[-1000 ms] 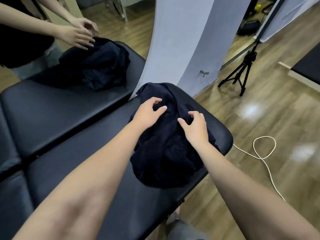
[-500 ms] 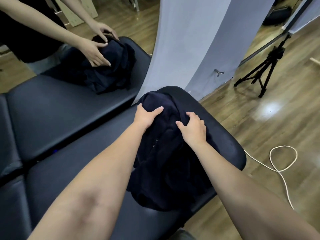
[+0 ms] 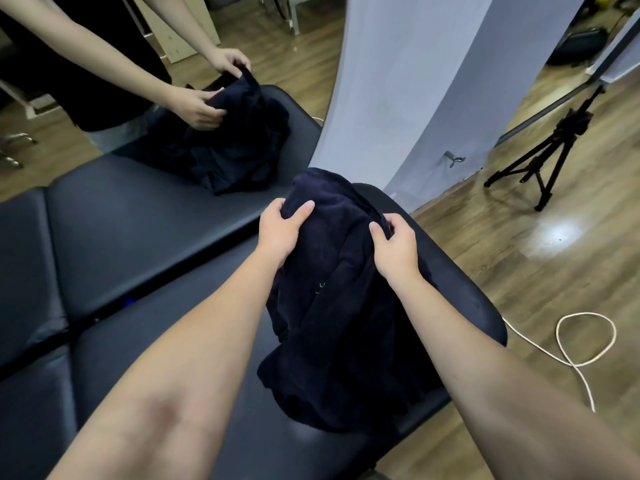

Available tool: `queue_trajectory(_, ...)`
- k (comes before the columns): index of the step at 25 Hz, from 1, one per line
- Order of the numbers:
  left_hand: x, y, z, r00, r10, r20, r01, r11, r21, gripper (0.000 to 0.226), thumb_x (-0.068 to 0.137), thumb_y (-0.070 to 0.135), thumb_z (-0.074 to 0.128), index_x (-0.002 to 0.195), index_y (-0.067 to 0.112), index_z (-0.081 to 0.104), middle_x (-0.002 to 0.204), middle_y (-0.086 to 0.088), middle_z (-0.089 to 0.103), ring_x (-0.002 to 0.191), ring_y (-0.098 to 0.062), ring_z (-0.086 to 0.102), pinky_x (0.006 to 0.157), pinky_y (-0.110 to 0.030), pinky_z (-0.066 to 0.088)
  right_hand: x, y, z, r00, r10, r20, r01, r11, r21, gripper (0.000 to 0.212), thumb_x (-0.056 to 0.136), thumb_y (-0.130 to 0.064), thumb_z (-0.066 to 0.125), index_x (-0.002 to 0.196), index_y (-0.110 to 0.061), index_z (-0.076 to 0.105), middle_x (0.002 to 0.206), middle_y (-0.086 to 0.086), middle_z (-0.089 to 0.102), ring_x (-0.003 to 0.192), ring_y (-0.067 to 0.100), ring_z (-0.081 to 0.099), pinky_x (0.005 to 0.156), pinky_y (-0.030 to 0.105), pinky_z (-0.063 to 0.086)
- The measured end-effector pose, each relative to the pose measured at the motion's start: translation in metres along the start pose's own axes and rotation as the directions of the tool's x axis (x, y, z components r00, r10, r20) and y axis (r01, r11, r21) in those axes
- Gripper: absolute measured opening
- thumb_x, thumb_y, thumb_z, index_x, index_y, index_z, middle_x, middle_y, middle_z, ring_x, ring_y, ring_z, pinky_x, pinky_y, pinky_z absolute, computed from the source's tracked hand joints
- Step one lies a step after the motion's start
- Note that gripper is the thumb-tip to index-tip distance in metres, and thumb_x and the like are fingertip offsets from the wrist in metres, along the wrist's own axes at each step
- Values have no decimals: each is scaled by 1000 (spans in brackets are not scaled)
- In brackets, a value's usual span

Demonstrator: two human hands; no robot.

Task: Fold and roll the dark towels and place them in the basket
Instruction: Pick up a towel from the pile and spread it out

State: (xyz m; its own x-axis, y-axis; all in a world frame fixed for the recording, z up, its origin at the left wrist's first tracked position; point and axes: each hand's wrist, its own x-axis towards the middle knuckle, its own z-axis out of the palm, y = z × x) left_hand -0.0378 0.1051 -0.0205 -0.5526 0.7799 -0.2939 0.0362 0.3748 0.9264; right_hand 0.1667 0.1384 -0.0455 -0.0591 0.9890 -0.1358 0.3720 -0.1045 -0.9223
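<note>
A crumpled towel (image 3: 343,306) lies on the near table (image 3: 194,341), toward its 3 o'clock end. The left grip (image 3: 282,230) holds the towel's far edge at 11 o'clock of the heap, the right grip (image 3: 394,244) at 1 o'clock. A second table (image 3: 138,220) stands just behind, carrying another towel (image 3: 239,143) at 11 o'clock, held by another person's hands (image 3: 197,105). On the floor, a cord (image 3: 581,344) loops at 3 o'clock and a tripod (image 3: 540,150) stands at 2 o'clock.

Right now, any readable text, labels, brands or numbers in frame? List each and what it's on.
None readable.
Dark towel, gripped by left hand and right hand: small pale marks, too small to read as text.
Black padded table: no print visible.
Tripod: no label visible.
</note>
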Motion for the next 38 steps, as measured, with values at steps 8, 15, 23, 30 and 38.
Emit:
queue_trajectory(8, -27, 74, -68, 982, 172, -79, -184, 967, -178, 44, 81, 48, 82, 104, 17, 61, 103, -2, 72, 87, -9, 68, 84, -33, 60, -25, -82, 15, 991, -133, 1, 128, 960, 251, 9, 102, -25, 56, 101, -19, 62, 98, -2, 67, 85, 7, 58, 78, 17, 47)
queue_trajectory(15, -87, 87, -154, 918, -191, 348, 298, 911, -286, 68, 85, 72, 59, 125, 17, 70, 119, -8, 74, 110, -24, 71, 98, -40, 53, -82, -128, 45, 983, -169, 69, 131, 916, 378, 17, 97, -34, 63, 95, -19, 69, 93, 9, 71, 83, 11, 61, 89, 41, 56)
queue_trajectory(23, -148, 80, -257, 891, 238, -385, -319, 934, -161, 28, 96, 53, 61, 95, 26, 70, 96, 8, 75, 94, -11, 69, 86, -31, 56, -156, -184, 70, 964, -238, 121, 178, 911, 373, 27, 99, -42, 59, 82, -21, 65, 79, -5, 59, 75, 9, 52, 73, 28, 46)
queue_trajectory(30, -225, 102, -352, 676, 536, -506, -609, 793, 26, 9, 95, 34, 69, 94, 26, 67, 91, 11, 72, 83, 0, 66, 80, -24, 54, -233, -251, 96, 902, -420, 96, 353, 848, 395, 43, 92, -51, 54, 74, -12, 53, 74, 2, 47, 70, 17, 41, 68, 36, 38)
queue_trajectory(38, -303, 82, -450, 519, 579, -629, -590, 775, 227, 32, 95, 43, 65, 92, 11, 64, 89, 2, 70, 79, -7, 62, 84, -35, 53, -316, -286, 129, 835, -541, 101, 462, 789, 406, 34, 102, -36, 55, 83, -8, 60, 72, 2, 52, 68, 13, 46, 66, 31, 41)
